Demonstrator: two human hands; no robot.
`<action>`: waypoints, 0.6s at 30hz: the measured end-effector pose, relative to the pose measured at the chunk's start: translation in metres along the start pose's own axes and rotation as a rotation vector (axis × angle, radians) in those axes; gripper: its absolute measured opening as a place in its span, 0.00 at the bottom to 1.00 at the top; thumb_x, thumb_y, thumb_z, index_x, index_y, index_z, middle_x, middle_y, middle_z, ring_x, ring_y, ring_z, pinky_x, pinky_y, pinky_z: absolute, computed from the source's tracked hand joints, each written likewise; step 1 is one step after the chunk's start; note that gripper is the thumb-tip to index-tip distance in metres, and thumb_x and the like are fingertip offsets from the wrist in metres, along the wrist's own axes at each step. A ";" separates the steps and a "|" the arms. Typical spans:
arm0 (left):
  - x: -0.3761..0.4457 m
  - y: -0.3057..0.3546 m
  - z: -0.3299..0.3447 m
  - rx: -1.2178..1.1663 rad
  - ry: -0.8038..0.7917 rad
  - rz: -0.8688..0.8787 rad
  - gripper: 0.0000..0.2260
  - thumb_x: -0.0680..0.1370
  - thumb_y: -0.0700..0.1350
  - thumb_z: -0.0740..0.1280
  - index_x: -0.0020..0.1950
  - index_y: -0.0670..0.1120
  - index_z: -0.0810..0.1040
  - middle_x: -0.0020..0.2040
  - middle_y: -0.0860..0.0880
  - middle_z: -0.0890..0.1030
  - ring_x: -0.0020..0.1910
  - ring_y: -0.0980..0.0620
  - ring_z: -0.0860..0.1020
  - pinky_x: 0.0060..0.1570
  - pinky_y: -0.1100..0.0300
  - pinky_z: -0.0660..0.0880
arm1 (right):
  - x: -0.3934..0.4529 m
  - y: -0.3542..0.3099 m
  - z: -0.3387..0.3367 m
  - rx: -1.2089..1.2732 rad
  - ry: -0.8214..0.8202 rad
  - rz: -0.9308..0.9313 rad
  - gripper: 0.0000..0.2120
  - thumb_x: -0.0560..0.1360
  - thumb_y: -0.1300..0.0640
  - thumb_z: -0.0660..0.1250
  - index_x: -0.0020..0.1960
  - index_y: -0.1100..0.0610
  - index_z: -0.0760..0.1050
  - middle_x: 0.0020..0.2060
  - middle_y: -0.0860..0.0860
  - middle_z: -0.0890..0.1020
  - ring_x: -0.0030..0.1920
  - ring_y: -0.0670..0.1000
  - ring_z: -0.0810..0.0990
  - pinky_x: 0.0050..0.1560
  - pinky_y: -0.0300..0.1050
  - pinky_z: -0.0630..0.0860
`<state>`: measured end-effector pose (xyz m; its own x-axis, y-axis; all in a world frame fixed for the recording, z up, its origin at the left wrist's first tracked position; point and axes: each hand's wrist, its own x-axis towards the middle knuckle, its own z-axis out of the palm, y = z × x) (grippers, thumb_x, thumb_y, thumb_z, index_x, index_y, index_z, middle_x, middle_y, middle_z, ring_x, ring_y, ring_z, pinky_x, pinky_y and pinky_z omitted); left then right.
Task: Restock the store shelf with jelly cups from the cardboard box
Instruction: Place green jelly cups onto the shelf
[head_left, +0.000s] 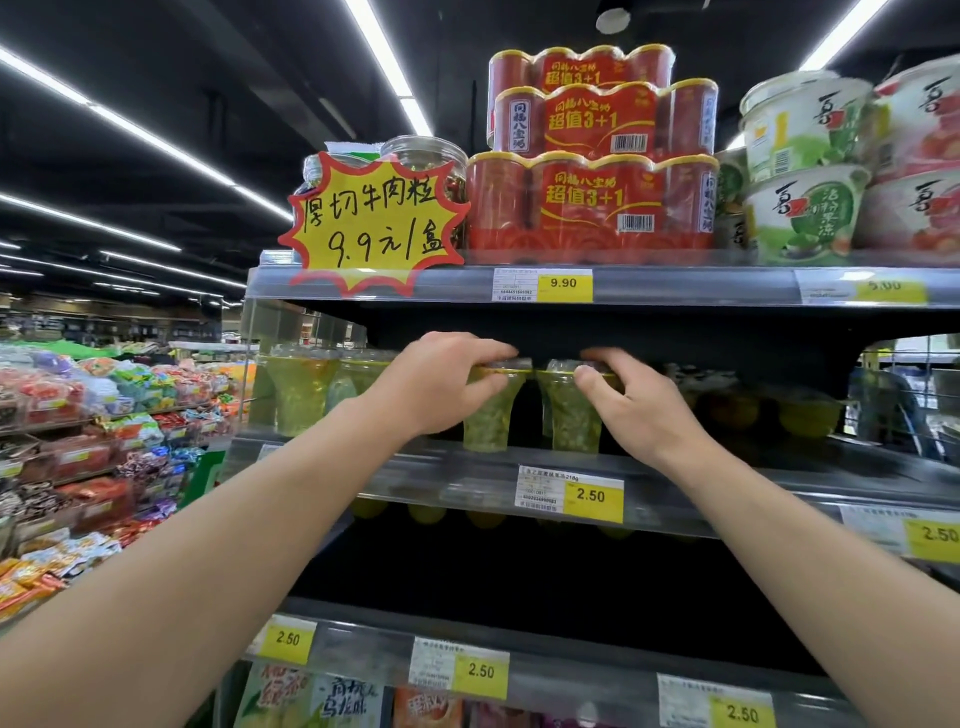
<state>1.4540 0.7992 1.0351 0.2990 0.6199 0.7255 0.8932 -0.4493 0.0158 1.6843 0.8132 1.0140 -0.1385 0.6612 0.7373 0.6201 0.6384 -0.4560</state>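
Two green jelly cups stand side by side at the front of the second shelf (467, 470). My left hand (441, 382) grips the rim of the left jelly cup (485, 415) from above. My right hand (631, 402) grips the rim of the right jelly cup (571, 415), thumb in front and fingers over the lid. More green jelly cups (301, 392) stand further left on the same shelf. The cardboard box is out of view.
The top shelf carries red can multipacks (592, 202), large jelly tubs (805, 213) and a yellow starburst price sign (371, 223). Orange-yellow cups (810, 415) sit in shadow on the right of the second shelf. Lower shelves hold drink pouches. A snack display (93, 441) fills the left aisle.
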 end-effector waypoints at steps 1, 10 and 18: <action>-0.001 0.000 0.000 -0.003 0.007 0.003 0.20 0.81 0.54 0.64 0.73 0.53 0.73 0.65 0.52 0.79 0.66 0.51 0.75 0.66 0.49 0.72 | 0.000 -0.001 0.001 -0.005 0.000 0.002 0.21 0.81 0.45 0.60 0.72 0.51 0.70 0.66 0.47 0.76 0.64 0.44 0.71 0.62 0.39 0.65; -0.043 0.037 0.008 -0.254 0.389 0.021 0.20 0.77 0.49 0.69 0.69 0.49 0.77 0.65 0.53 0.79 0.67 0.54 0.74 0.66 0.65 0.65 | -0.040 -0.004 -0.007 -0.114 0.200 -0.006 0.25 0.81 0.48 0.61 0.76 0.53 0.63 0.73 0.49 0.68 0.72 0.47 0.65 0.67 0.38 0.59; -0.149 0.119 0.083 -0.525 0.142 -0.178 0.20 0.78 0.48 0.69 0.71 0.50 0.76 0.67 0.55 0.78 0.66 0.62 0.72 0.67 0.68 0.66 | -0.178 0.038 -0.010 -0.244 0.038 0.005 0.26 0.78 0.50 0.65 0.73 0.55 0.66 0.70 0.51 0.70 0.71 0.52 0.66 0.68 0.42 0.62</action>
<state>1.5433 0.7071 0.8715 0.0787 0.6394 0.7648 0.6284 -0.6274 0.4599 1.7405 0.7160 0.8707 -0.1085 0.6460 0.7556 0.7894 0.5179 -0.3295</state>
